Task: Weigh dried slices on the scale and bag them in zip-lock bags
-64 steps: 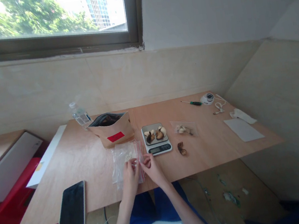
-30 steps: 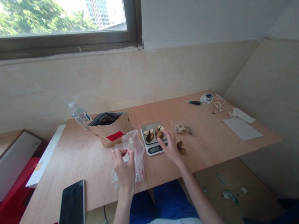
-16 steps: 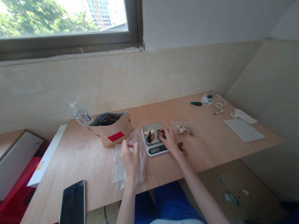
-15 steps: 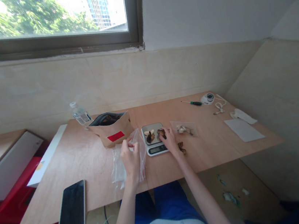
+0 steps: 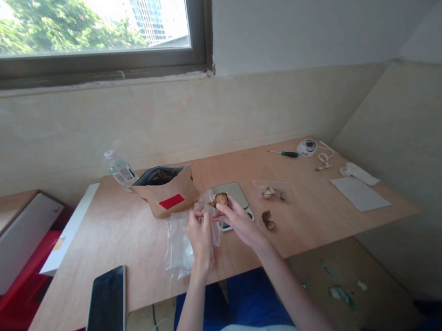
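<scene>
My left hand (image 5: 200, 237) holds up the mouth of a clear zip bag (image 5: 182, 241) above the wooden table (image 5: 124, 238). My right hand (image 5: 239, 222) grips brown and pale nut pieces (image 5: 220, 198) right at the bag's opening. Behind the hands sits a small kitchen scale (image 5: 235, 193), its grey platform bare. A single dark nut piece (image 5: 268, 220) lies on the table to the right of the scale. Further right lies a second clear bag with pale pieces (image 5: 271, 191).
A brown paper pouch with a red label (image 5: 167, 196) stands open behind the bag, a water bottle (image 5: 119, 170) beside it. A phone (image 5: 104, 316) is mounted near left. A screwdriver (image 5: 283, 153), tape roll (image 5: 307, 147), cord and paper sheet (image 5: 360, 193) lie far right.
My right hand took the nut pieces off the scale and carried them left to the bag's mouth. My left hand lifted the bag's opening. The scale platform now shows bare.
</scene>
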`<state>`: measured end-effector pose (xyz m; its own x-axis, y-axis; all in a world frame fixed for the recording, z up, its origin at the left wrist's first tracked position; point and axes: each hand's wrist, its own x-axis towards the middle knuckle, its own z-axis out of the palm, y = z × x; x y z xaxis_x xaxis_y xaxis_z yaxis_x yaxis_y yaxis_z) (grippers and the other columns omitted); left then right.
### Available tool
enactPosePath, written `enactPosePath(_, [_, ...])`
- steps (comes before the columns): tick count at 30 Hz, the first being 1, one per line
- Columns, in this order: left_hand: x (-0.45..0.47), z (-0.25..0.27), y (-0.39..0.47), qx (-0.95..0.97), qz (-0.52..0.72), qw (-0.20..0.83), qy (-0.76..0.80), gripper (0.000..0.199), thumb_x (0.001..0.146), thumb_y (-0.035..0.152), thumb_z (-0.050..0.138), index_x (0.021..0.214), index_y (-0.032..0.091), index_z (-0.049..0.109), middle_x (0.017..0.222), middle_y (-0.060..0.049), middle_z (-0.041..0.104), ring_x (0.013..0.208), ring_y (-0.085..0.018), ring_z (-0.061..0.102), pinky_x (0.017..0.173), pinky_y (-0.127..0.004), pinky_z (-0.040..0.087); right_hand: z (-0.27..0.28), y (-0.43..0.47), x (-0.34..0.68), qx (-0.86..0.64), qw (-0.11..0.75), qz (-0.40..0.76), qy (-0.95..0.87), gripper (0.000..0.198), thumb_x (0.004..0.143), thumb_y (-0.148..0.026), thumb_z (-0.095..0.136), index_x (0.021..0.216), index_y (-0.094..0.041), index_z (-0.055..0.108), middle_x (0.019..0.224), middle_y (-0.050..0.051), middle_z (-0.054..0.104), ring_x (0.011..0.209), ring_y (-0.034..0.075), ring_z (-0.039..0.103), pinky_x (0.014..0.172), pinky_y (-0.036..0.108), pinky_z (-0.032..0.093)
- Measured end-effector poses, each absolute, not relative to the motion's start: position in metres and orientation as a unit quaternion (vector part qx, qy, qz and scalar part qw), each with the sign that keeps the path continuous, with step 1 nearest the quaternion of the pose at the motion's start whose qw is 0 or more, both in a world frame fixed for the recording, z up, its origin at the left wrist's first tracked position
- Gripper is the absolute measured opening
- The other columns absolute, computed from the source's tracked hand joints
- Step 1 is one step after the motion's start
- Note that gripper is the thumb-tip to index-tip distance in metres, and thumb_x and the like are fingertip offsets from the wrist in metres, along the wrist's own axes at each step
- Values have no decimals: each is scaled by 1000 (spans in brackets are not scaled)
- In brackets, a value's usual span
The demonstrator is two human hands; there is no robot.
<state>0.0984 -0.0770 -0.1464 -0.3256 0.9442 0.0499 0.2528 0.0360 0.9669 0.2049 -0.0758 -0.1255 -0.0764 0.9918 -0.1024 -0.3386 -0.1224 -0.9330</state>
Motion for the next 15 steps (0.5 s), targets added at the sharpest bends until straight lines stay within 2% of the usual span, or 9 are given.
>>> enactPosePath(3, [98,-155,-80,418,535,379,629,19,77,31,48,63,21,39,57,5,44,57,-13,47,59,-26,37,-144,-74,206,-525,513,504,-455,37,74,-33,60,107,-20,52,107,7,60,93,18,61,86,36,49])
enactPosePath(6, [98,-156,-82,406,549,383,621,20,79,34,47,66,21,40,61,5,46,60,-13,49,61,-26,38,-146,-78,211,-545,458,405,-575,49,73,-28,63,119,-21,50,123,9,55,115,22,52,99,40,40])
enactPosePath(9, [96,-151,-84,394,553,379,629,19,80,35,49,69,20,43,63,4,49,61,-13,50,60,-26,38,-134,-81,219,-506,407,381,-658,45,80,-32,57,124,-25,50,124,7,56,116,21,52,98,38,41])
enactPosePath(12, [92,-146,-85,383,562,375,630,21,79,36,51,69,20,43,60,5,47,57,-12,48,57,-26,37,-135,-67,230,-513,448,292,-671,32,89,-32,43,118,-24,55,117,7,59,111,18,54,95,35,43])
enactPosePath(15, [89,-141,-84,340,594,410,603,24,76,39,56,67,20,43,58,6,45,54,-10,47,54,-23,37,-160,-41,240,-548,424,189,-696,37,88,-32,46,122,-22,52,126,11,53,121,21,46,102,41,35])
